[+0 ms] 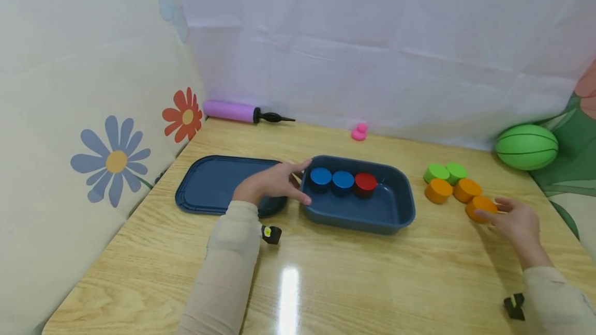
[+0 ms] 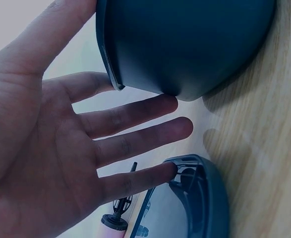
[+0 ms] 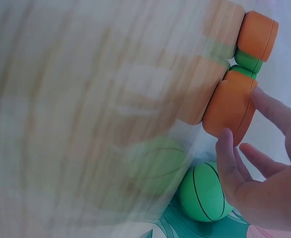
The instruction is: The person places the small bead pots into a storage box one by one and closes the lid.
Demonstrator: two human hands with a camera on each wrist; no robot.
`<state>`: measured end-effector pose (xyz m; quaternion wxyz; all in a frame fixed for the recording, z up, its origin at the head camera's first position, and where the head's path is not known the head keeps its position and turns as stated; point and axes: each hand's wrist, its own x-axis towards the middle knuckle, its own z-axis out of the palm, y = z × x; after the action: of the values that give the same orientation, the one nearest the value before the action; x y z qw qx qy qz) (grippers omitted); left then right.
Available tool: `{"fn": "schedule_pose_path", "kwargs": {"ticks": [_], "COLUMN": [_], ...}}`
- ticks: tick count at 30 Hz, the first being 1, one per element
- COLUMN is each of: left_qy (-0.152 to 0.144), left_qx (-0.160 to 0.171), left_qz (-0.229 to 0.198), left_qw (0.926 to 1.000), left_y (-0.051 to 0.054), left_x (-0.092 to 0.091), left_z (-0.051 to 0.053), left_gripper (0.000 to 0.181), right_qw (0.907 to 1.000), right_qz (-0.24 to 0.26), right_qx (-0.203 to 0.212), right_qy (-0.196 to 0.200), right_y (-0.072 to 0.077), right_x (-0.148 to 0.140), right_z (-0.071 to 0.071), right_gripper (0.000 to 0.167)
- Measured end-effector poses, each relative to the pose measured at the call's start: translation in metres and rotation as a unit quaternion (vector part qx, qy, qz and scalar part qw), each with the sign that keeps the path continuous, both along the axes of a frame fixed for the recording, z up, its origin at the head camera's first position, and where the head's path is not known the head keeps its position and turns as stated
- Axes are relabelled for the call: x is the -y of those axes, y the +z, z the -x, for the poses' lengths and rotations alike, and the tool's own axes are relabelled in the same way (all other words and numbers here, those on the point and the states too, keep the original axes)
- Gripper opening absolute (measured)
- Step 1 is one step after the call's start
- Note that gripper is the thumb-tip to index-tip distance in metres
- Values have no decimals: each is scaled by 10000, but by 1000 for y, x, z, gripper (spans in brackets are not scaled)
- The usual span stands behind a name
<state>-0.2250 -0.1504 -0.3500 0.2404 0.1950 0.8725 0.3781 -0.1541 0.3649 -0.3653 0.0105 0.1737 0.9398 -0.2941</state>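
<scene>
A dark blue rectangular tub (image 1: 356, 222) stands on the table, with two blue round blocks (image 1: 321, 176) and one red round block (image 1: 365, 182) in a row inside it. At the tub's left end is my left hand (image 1: 274, 182), thumb and index finger spread against the rim. The left wrist view shows the fingers of this hand (image 2: 61, 129) stretched out straight. On the right, my right hand (image 1: 518, 224) pinches the nearest orange round block (image 1: 481, 208) between thumb and fingers; this orange block (image 3: 229, 109) also appears in the right wrist view.
Two more orange blocks (image 1: 438, 191) and two green blocks (image 1: 436, 173) stand beside the held one. A dark blue lid (image 1: 219, 180) lies left of the tub. Farther back are a purple pump (image 1: 230, 111), a pink duck (image 1: 359, 132) and a green ball (image 1: 526, 147).
</scene>
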Motion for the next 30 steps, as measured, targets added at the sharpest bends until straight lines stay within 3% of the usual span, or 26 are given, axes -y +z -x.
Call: {"fn": "schedule_pose_path", "kwargs": {"ticks": [19,30], "left_qy": [-3,56], "left_qx": [34,75], "left_qz": [23,73], "left_qw": [10000,9999], "left_y": [-1,-1], "left_x": [0,-1], "left_z": [0,1], "left_gripper": [108,108], "right_qw": [9991,9994], "right_qz": [191,-133], "right_qx": [222,-253], "right_qy": [-319,171], "right_y": [5,14], "right_x": [2,16], "right_z": [-4,-11], "right_gripper": [83,79]}}
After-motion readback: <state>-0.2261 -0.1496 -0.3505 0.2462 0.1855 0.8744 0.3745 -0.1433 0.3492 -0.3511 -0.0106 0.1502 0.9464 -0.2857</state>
